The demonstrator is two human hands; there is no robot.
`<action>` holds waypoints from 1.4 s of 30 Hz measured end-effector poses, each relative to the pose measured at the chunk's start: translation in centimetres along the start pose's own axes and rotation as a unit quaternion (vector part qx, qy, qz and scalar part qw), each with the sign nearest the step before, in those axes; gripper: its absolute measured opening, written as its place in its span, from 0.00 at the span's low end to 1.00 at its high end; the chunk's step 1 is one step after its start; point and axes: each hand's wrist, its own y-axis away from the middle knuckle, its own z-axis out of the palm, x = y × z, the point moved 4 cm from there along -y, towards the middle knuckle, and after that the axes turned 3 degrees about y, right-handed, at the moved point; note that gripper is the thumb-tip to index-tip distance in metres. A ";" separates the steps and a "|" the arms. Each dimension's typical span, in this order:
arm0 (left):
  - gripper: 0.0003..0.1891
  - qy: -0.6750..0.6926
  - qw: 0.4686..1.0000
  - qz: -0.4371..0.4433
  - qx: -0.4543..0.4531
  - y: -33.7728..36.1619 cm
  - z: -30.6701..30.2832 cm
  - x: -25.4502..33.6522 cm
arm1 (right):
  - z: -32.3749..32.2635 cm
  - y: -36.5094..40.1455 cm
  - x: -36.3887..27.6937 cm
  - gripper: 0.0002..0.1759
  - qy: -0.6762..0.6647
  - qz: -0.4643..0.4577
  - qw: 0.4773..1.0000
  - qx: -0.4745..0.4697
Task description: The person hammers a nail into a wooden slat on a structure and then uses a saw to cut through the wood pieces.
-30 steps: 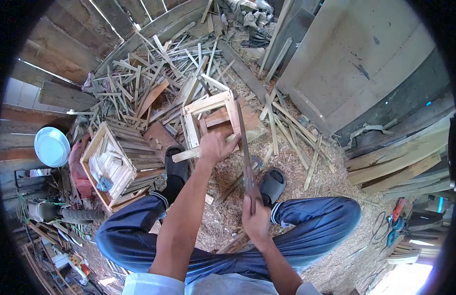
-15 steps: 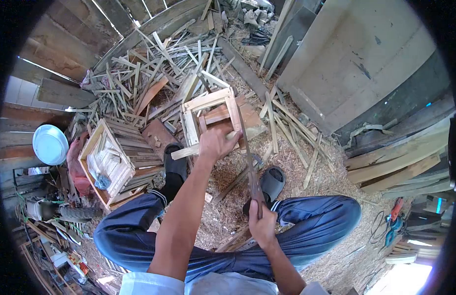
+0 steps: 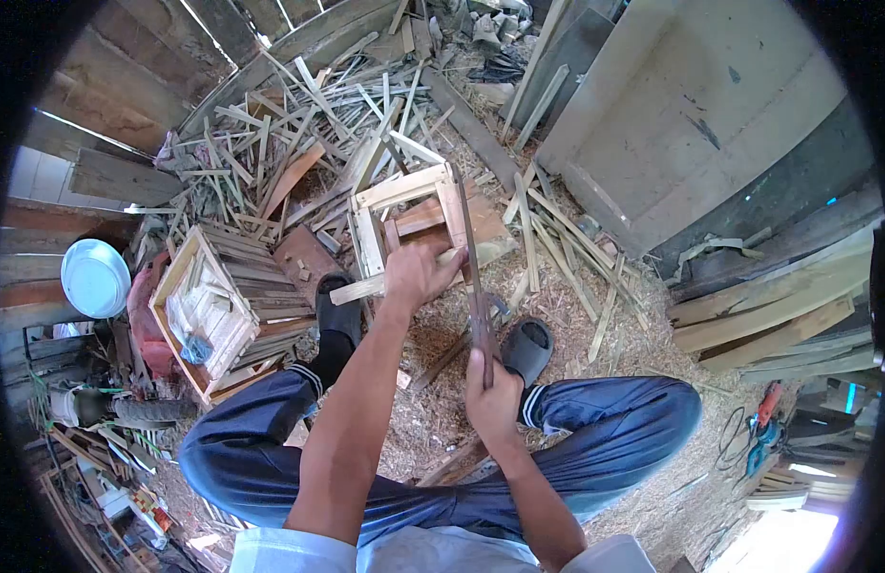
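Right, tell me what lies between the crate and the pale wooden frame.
The head view shows a reddish-brown board, wood bits on it, between crate and frame.

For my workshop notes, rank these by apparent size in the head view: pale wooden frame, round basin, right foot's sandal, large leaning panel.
1. Large leaning panel
2. Pale wooden frame
3. Round basin
4. Right foot's sandal
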 end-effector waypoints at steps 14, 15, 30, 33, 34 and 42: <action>0.28 0.007 1.000 0.000 0.018 0.7 -0.9 0.5 | 0.4 -0.7 0.2 0.15 0.007 0.005 1.000 0.001; 0.28 0.017 1.000 -0.001 0.015 0.6 -1.0 0.5 | 0.2 0.0 0.2 0.15 0.006 0.003 1.000 0.002; 0.30 -0.012 0.997 0.047 0.060 0.2 0.2 0.0 | -1.8 2.8 0.9 0.18 0.002 -0.031 0.999 0.034; 0.30 0.017 0.996 0.045 0.078 0.3 0.1 0.0 | -2.2 3.2 0.5 0.18 -0.030 -0.015 0.999 0.029; 0.30 0.018 0.996 0.049 0.073 0.3 0.1 0.3 | -1.3 1.9 0.7 0.17 -0.019 -0.019 0.999 0.022; 0.29 -0.023 0.995 0.042 0.085 0.8 -1.0 1.1 | -2.2 3.5 0.6 0.18 0.002 -0.042 0.999 0.033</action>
